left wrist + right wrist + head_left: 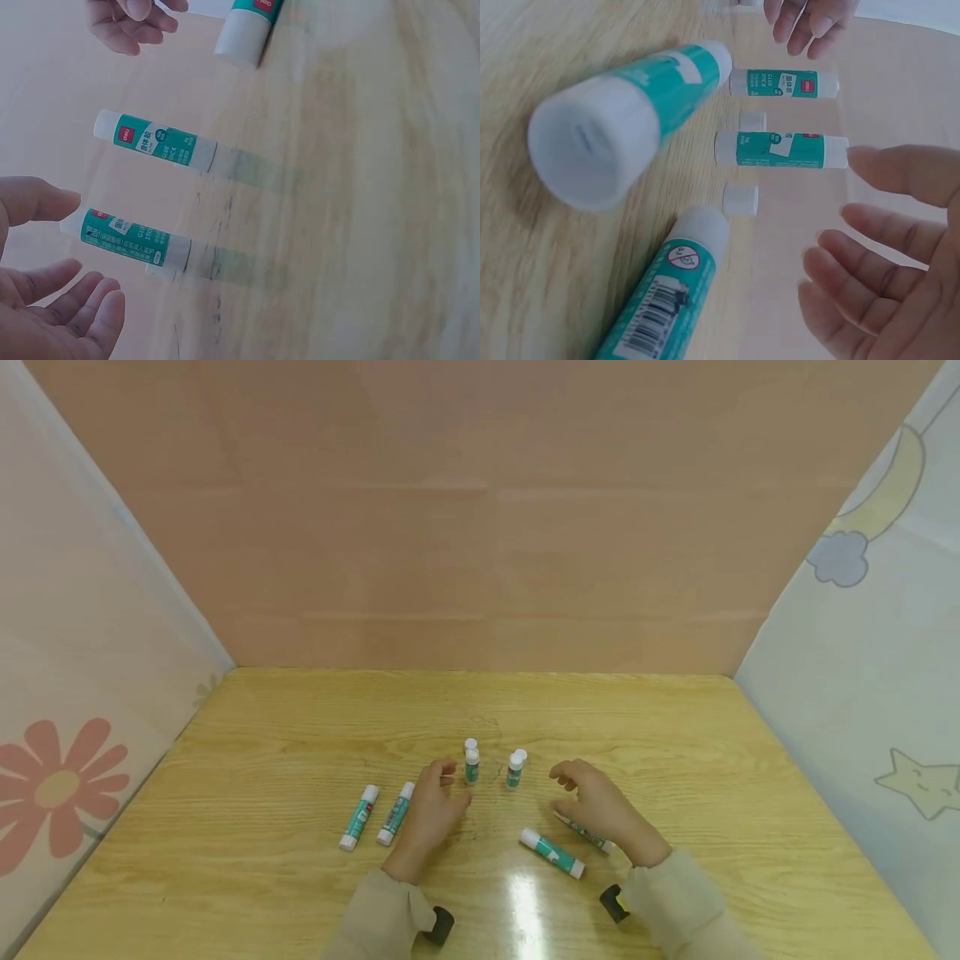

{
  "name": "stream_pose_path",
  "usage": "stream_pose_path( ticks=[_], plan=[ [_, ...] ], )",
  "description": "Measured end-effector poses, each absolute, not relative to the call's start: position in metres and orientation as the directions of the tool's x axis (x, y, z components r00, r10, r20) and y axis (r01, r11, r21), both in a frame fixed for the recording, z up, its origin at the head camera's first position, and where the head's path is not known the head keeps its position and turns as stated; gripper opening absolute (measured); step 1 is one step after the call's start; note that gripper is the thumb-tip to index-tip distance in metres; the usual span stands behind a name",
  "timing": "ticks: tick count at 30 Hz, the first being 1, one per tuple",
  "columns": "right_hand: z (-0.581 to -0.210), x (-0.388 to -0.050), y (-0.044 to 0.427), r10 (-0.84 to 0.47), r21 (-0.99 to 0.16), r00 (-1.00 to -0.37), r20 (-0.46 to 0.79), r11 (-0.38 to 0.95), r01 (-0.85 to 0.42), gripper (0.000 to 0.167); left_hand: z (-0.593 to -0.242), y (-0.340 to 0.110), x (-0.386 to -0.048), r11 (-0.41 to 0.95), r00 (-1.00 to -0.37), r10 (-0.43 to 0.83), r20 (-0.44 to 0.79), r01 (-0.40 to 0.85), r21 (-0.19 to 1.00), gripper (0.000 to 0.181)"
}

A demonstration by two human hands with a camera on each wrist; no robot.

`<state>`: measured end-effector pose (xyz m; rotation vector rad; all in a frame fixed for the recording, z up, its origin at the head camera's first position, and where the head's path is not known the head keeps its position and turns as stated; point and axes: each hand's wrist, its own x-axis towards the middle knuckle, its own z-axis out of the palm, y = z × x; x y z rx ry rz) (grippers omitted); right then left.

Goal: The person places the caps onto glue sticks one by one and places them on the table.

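Two green and white glue sticks stand upright mid-table: the left glue stick (472, 768) and the right glue stick (513, 774). Just behind each, a short white cap (740, 200) shows, partly hidden in the head view. My left hand (433, 802) hovers beside the left upright stick, fingers loosely bent and apart, holding nothing. To the right of the other stick, my right hand (600, 802) also holds nothing, its thumb and fingers spread. Beneath the right hand lies a partly covered glue stick (588, 835), with another lying glue stick (553, 852) beside it.
Left of my left hand, two more glue sticks lie on the wooden table (262, 752): an outer glue stick (359, 817) and an inner glue stick (395, 814). A brown back panel (480, 552) and pale patterned side panels enclose the table.
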<state>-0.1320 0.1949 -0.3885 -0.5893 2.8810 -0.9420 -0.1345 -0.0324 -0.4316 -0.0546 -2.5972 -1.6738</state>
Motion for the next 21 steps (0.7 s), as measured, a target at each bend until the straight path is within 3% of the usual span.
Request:
stream_pose_path(
  ticks=[21],
  plan=[
    [-0.387,-0.158,0.196,-0.429,-0.58,-0.901,0.068,0.718,-0.386,0.033,-0.431,-0.033,-0.145,0.406,-0.995,0.016,0.101,0.099,0.909,0.041]
  ],
)
